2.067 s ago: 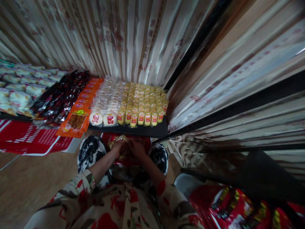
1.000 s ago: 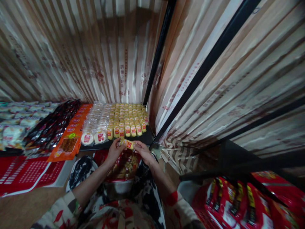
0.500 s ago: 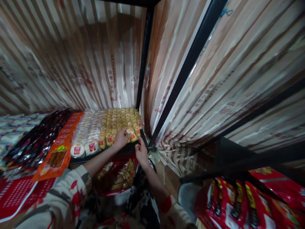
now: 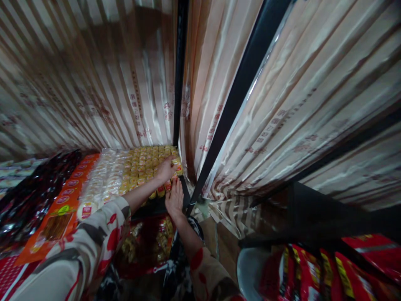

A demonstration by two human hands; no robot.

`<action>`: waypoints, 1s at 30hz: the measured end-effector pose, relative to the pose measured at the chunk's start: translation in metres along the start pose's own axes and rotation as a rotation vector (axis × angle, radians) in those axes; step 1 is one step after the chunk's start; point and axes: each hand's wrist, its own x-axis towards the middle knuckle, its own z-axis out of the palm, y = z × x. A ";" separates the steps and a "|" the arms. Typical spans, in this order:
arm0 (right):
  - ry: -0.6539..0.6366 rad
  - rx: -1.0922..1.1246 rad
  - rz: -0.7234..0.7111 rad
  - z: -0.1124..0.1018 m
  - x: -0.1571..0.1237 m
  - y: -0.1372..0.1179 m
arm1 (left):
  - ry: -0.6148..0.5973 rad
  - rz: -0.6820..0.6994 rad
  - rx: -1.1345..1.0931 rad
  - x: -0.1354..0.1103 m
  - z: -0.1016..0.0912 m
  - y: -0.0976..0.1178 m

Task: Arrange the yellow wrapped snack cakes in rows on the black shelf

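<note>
Rows of small yellow snack packets with red labels are lined up on a dark shelf. My left hand reaches over the right end of these rows, its fingers curled down on a yellow packet by the corner; the fingertips are partly hidden. Lower down, my right hand lies with fingers stretched out against the front ends of the rightmost rows. Below both arms is a red basket with loose gold-wrapped packets in it.
White round wrapped snacks, an orange bag and dark shiny packs lie to the left. A black post rises close by on the right, before pleated curtains. Red bags sit at lower right.
My left hand has moved with a yellow packet from the front of the rows toward the back right corner. My right hand has flattened against the row fronts. The view has shifted slightly.
</note>
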 end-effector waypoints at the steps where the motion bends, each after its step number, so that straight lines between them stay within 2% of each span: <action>1: 0.006 -0.012 -0.007 0.000 -0.001 0.000 | -0.029 0.015 0.015 0.003 0.004 -0.001; 7: 0.032 -0.012 0.001 -0.006 -0.004 -0.003 | -0.146 0.121 0.157 0.018 0.025 -0.012; 14: 0.024 0.004 -0.006 -0.006 -0.003 0.000 | -0.124 0.128 0.376 0.018 0.040 -0.019; 20: 0.084 0.129 -0.015 -0.005 0.001 0.006 | -0.104 0.215 0.412 0.017 0.045 -0.017; 26: 0.087 0.204 0.000 0.001 0.002 0.012 | -0.103 0.127 0.359 0.017 0.046 -0.019; 30: 0.069 0.182 0.036 0.005 0.003 0.012 | -0.082 0.135 0.390 0.017 0.045 -0.017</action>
